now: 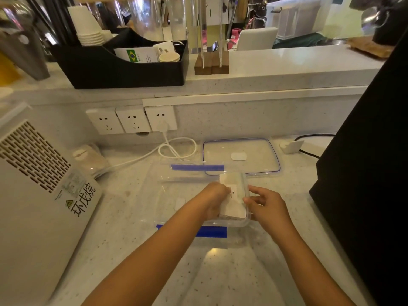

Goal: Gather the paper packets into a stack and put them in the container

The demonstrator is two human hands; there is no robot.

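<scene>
White appliance (37, 186), sockets (131, 119), perhaps cups (86, 25).

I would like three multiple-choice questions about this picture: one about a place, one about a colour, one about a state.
1. Where does the lid lie?
A. On the container
B. On the counter behind the container
C. On the upper shelf

2. What colour are the clips of the container?
A. Blue
B. Red
C. Green

3. What are the hands doing?
A. Resting flat on the counter
B. Holding a cup
C. Holding white paper packets at the container's right end

Answers:
1 B: the lid rests flat on the counter, beyond the container.
2 A: both long clips are blue.
3 C: the left hand and right hand grip the packets from either side, inside the clear container.
</scene>
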